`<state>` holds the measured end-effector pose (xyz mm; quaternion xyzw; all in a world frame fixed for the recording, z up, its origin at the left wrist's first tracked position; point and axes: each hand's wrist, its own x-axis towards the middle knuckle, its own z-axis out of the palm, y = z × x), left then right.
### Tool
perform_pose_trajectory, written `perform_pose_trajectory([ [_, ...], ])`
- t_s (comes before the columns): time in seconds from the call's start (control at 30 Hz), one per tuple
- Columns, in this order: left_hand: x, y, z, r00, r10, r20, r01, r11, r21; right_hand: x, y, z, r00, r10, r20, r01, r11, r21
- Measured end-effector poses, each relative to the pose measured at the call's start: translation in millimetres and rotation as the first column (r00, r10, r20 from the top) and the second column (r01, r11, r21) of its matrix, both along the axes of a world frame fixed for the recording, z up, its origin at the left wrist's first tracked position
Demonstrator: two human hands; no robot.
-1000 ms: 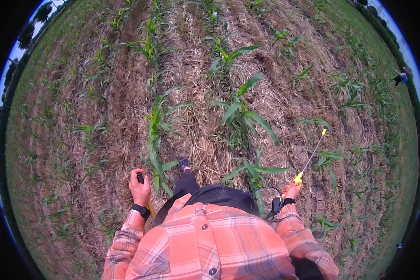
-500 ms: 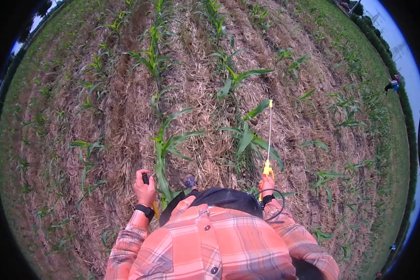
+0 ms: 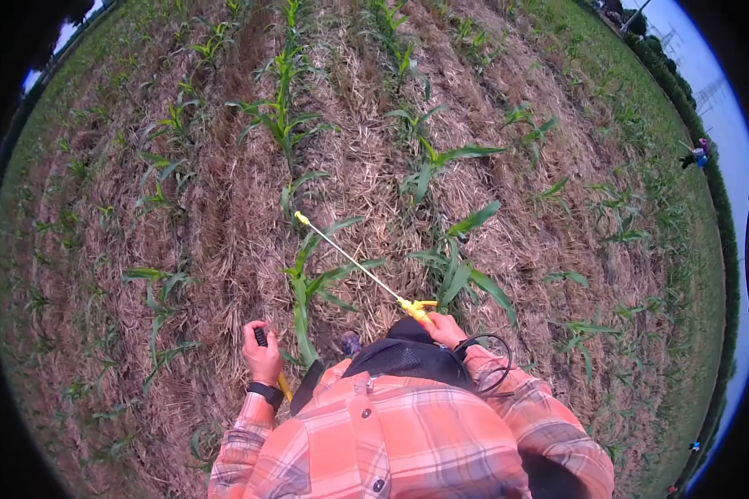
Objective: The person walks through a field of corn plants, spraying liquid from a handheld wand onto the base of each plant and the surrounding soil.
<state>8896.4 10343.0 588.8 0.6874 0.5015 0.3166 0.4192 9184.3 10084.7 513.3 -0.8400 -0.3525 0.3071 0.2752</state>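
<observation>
My right hand [image 3: 447, 331] is closed round the yellow handle of a spray wand [image 3: 354, 261], in front of my body. The thin metal tube slants forward and left, its yellow nozzle [image 3: 301, 218] above the leaves of a young corn plant [image 3: 300, 303]. From beside my right wrist a black hose [image 3: 508, 353] loops outward. My left hand [image 3: 263, 359] is wrapped round the black grip [image 3: 260, 337] of a pump lever, whose yellow bar [image 3: 285, 386] shows below the hand. No spray can be made out.
Rows of young corn [image 3: 283, 121] run ahead through straw-covered soil [image 3: 358, 166]. More corn [image 3: 456, 270] stands just beyond my right hand. One of my shoes [image 3: 351, 341] shows below. Far off at the right edge is a person [image 3: 697, 155].
My right hand has swung the wand inward, its nozzle moving from the right corn row to the left one. The left hand has shifted slightly down, still on the grip. Plants have shifted slightly down in view.
</observation>
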Motion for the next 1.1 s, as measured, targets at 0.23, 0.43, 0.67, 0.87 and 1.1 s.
perform_pose_trajectory([
  [0.23, -3, 12, 2, 0.991, 0.122, -0.053, -0.121, 0.992, 0.023, 20, 57, 11, 0.942, 0.300, -0.151, -0.303, 0.953, 0.005],
  [0.43, 34, 34, 8, 0.981, 0.164, -0.107, -0.147, 0.978, 0.150, 70, 67, -15, 0.983, 0.103, -0.149, -0.095, 0.994, 0.061],
  [0.67, 104, 55, 27, 0.984, 0.105, -0.144, -0.090, 0.990, 0.107, 133, 24, -28, 0.967, -0.256, -0.018, 0.253, 0.962, -0.100],
  [0.87, 162, 67, 47, 0.980, 0.052, -0.190, -0.020, 0.986, 0.163, 169, -14, -34, 0.788, -0.588, -0.179, 0.590, 0.806, -0.050],
  [1.1, 211, 71, 65, 0.978, -0.030, -0.204, 0.072, 0.977, 0.202, 200, -57, -45, 0.415, -0.783, -0.462, 0.865, 0.498, -0.067],
])
